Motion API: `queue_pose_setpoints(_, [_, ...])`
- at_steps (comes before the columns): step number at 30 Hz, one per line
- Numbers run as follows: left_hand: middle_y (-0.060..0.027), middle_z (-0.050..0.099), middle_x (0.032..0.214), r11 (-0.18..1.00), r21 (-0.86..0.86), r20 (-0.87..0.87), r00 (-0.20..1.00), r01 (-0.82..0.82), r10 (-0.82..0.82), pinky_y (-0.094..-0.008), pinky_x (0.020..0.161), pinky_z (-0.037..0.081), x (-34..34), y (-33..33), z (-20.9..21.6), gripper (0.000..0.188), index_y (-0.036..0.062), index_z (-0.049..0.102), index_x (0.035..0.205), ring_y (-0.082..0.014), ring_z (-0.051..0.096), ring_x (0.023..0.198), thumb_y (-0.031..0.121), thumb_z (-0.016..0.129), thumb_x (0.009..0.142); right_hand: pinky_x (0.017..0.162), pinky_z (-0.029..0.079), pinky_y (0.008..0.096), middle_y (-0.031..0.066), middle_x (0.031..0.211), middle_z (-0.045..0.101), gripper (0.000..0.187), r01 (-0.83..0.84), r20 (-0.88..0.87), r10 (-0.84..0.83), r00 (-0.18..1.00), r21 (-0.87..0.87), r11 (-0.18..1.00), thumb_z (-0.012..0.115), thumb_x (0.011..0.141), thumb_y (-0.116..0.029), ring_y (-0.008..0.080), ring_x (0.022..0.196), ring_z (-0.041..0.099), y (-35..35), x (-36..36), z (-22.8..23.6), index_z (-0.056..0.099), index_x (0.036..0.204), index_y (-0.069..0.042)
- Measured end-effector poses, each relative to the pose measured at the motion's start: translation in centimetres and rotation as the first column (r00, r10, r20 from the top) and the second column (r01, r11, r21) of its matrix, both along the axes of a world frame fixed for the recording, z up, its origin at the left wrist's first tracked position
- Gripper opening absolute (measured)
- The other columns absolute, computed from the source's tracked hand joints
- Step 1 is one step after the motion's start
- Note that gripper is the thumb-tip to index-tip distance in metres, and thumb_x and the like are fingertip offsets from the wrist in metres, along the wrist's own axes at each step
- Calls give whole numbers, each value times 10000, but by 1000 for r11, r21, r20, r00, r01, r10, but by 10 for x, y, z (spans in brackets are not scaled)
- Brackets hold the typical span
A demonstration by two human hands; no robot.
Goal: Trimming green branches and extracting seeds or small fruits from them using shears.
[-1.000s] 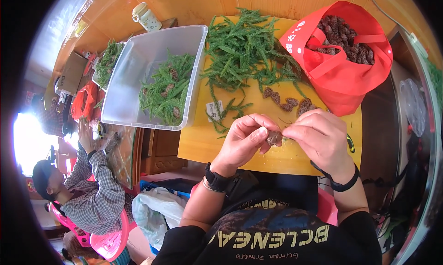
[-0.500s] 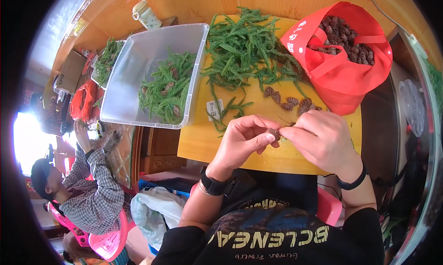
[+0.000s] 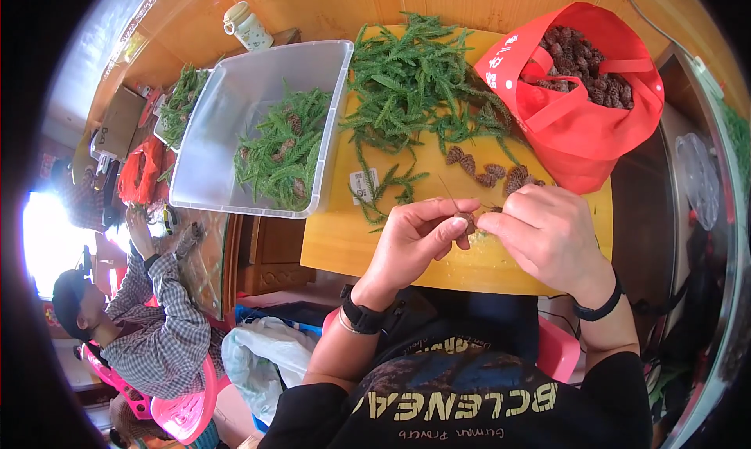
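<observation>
Fingertips of the person's bare left hand (image 3: 415, 234) pinched a small brown scaly pine cone (image 3: 468, 224) above the front of the glossy yellow tabletop (image 3: 344, 249). The bare right hand (image 3: 547, 228) had its thumb and fingers drawn together at the cone's right side; whether they gripped the cone or some small piece on it could not be told.

Half a second earlier, no strand rose clearly over the left fingers; now a thin dark wire-like strand (image 3: 447, 192) stood up slantwise beside the cone. Both hands had otherwise hardly moved in that half second. Compared with a full second earlier, the right hand and its wrist sat farther right, and the black-and-yellow tool once visible beside that wrist was hidden.

Around them, the layout matched the earlier views. Several loose brown pine cones (image 3: 468, 164) lay just beyond the hands, near a square white printed label (image 3: 361, 186). Behind spread a heap of green needle-leaved sprigs (image 3: 422, 81), between a translucent rectangular plastic bin (image 3: 211, 148) holding more greenery and a red fabric tote bag (image 3: 587, 152) full of cones.
</observation>
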State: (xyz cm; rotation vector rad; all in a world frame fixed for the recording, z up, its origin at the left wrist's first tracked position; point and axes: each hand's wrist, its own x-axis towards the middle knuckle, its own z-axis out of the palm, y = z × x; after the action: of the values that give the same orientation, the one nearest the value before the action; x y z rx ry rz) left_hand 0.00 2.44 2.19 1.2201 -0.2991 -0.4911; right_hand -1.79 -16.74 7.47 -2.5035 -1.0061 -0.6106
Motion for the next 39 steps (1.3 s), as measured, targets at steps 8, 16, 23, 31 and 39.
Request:
queue_pose_setpoints(8, [-53, 593, 776, 1000, 3, -1, 1000, 8, -8, -148, 486, 329, -1, 0, -1, 283, -57, 572, 1125, -27, 434, 552, 121, 544, 907, 466, 391, 315, 20, 628, 410, 249, -1, -20, 1, 1000, 9, 1000, 677, 577, -31, 193, 561, 488, 0, -1, 1, 642, 815, -93])
queue_pose_setpoints(16, [-51, 594, 774, 999, 25, 37, 999, 33, -34, -149, 489, 329, -2, 2, -2, 300, -58, 574, 1122, -31, 460, 578, 151, 552, 908, 472, 381, 314, 18, 632, 397, 252, -35, -30, 35, 999, 4, 999, 678, 573, -41, 191, 562, 479, -4, -1, 1, 652, 817, -104])
queue_pose_setpoints(23, [-43, 596, 748, 998, 35, -12, 998, 57, -57, -153, 478, 327, 0, 3, 1, 279, -48, 593, 1074, -29, 450, 563, 169, 568, 900, 480, 385, 312, 12, 638, 416, 238, -35, -53, 34, 998, -9, 999, 681, 598, -57, 187, 575, 487, -6, -1, 5, 660, 830, -107])
queue_pose_setpoints(31, [6, 604, 732, 914, 287, 32, 951, 286, -308, -177, 530, 390, 5, 10, 7, 169, -1, 634, 956, -33, 542, 650, 148, 588, 890, 591, 421, 298, 0, 668, 515, 443, -60, -189, 1, 982, -309, 949, 686, 698, -178, 165, 637, 545, -1, -5, 5, 580, 1125, -126])
queue_pose_setpoints(39, [3, 617, 730, 912, 300, -68, 960, 279, -271, -176, 511, 401, 6, 7, 7, 176, 3, 645, 954, -43, 567, 650, 158, 607, 878, 557, 409, 289, -7, 608, 501, 195, -58, -194, -20, 981, -390, 919, 649, 720, -198, 162, 606, 557, 0, 0, 15, 582, 883, -115])
